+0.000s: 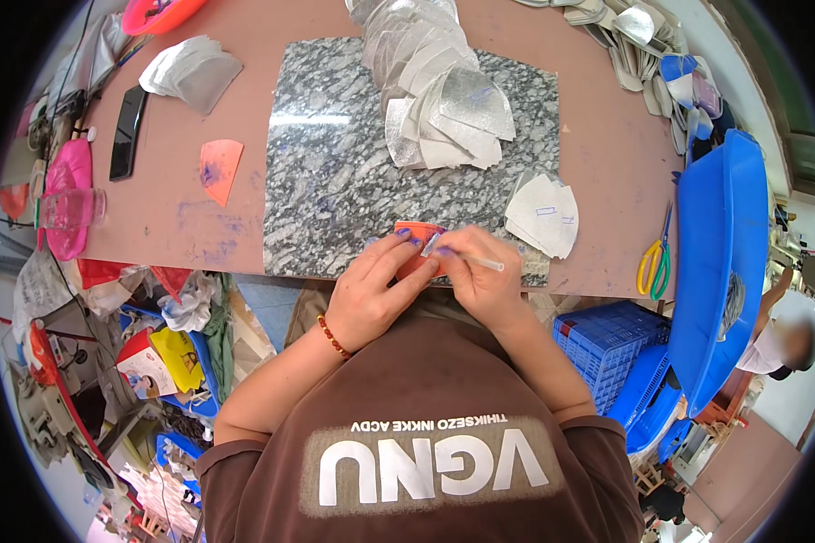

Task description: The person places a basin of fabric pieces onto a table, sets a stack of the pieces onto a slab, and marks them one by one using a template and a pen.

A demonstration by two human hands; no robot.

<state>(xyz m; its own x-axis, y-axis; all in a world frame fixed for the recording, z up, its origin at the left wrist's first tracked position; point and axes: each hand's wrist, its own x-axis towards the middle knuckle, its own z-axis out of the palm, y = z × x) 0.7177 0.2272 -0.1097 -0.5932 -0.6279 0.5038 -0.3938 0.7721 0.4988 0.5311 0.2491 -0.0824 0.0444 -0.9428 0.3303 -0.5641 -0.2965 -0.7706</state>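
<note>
Grey slab (321, 181), bare leftward; at its near edge, the half-curled left hand (376, 285) holds a part-hidden orange piece (417, 228), right hand (484, 276) pinching a pen (482, 261).

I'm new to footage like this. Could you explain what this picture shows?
No robot is at work: these are a person's bare left hand and right hand. The single picture comes from a fisheye camera worn on the head, looking down, so straight edges bend. On the brown table lies a grey speckled stone-like slab, partly covered by a fanned stack of silvery flat pieces. At the slab's near edge, the left hand holds an orange-red flat piece, while the right hand holds a slim whitish pen-like stick.
</note>
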